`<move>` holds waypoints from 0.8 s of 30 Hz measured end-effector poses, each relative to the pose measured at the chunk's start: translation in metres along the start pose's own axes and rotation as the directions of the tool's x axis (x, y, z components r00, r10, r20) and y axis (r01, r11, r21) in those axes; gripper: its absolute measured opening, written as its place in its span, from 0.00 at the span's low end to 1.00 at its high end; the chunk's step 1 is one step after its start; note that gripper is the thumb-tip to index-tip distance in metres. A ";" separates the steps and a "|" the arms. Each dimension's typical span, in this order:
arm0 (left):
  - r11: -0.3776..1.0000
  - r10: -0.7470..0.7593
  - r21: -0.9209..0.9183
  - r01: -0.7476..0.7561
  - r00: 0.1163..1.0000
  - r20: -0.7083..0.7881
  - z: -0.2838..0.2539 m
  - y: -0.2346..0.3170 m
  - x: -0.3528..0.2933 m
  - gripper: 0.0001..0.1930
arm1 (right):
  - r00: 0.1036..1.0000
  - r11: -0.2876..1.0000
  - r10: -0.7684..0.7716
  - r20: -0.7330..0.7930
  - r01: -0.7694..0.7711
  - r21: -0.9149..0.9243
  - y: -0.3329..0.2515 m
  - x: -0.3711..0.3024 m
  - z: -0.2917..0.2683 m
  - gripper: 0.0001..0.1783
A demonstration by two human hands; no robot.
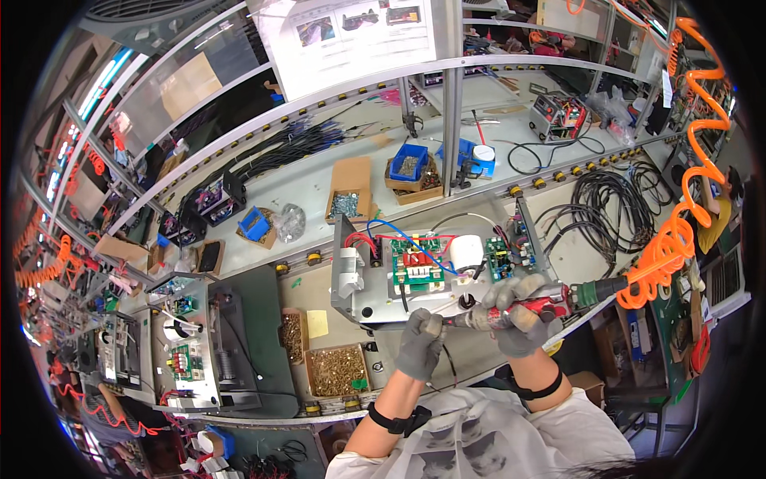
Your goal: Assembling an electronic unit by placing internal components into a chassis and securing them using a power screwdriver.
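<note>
My right hand (519,323), in a grey glove with pale fingertips, wraps round a red and grey power driver (550,305). The driver lies nearly level, its front end pointing left. At that end my left hand (419,345), gloved alike, is closed with the fingertips together; what they pinch is too small to make out. Just beyond both hands stands an open metal chassis (375,307) with a green circuit board (417,267), a white cylindrical part (467,254), a second board (511,257) and red and blue wires.
An orange coiled hose (666,255) runs from the driver up the right side. Left of the chassis sit a box of brass-coloured screws (338,372) and a dark green mat (259,319). Farther left is another open chassis (209,371). Black cables (614,207) lie at the right.
</note>
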State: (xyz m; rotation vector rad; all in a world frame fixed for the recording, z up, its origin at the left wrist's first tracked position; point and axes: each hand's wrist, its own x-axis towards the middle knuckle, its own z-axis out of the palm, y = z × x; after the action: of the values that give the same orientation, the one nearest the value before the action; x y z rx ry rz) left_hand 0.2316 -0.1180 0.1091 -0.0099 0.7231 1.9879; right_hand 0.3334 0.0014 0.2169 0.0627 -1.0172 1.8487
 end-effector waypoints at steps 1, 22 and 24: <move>0.999 -0.008 0.034 0.008 1.000 0.006 0.002 -0.001 -0.001 0.12 | 0.999 0.999 0.031 -0.019 -0.031 0.028 -0.004 -0.002 -0.002 0.15; 0.195 0.502 0.969 -0.151 0.864 0.034 0.001 0.003 0.071 0.13 | 0.943 0.947 -0.267 -0.198 0.218 -0.238 -0.040 0.012 -0.035 0.15; 0.330 0.235 0.936 0.118 0.950 -0.203 -0.005 0.007 0.068 0.14 | 0.947 0.954 -0.245 -0.209 0.197 -0.226 -0.028 0.016 -0.032 0.15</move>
State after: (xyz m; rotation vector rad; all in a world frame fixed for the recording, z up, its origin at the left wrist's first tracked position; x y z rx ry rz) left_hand 0.1893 -0.0688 0.0882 0.4354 2.0678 1.3171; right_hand 0.3588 0.0388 0.2202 -0.1552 -0.9831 1.5005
